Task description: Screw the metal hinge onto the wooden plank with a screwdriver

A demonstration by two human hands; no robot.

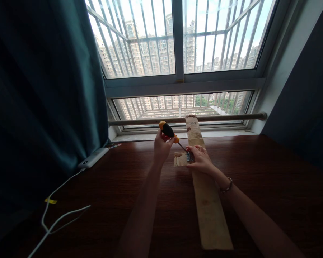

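At mid-table, head view: left hand (161,145) fisted round screwdriver (169,132), shaft slanting down-right to metal bracket (188,157) on plank (208,200). Plank's long axis runs toward window. Right hand (200,159), nearer, fingers curled, pins bracket.

You have one view, from the camera on your head. It looks forward and down across the worktop (258,186) toward the window (177,53) at 12 o'clock, with the curtain (43,89) filling 9 to 11 o'clock. Your forearms come in from 6 o'clock. Your left hand (161,146) and right hand (201,160) meet just above centre, near enough to show the screwdriver (167,130) gripped in the left, too far to show the right's fingertips clearly. The wide lens bows the window frame.
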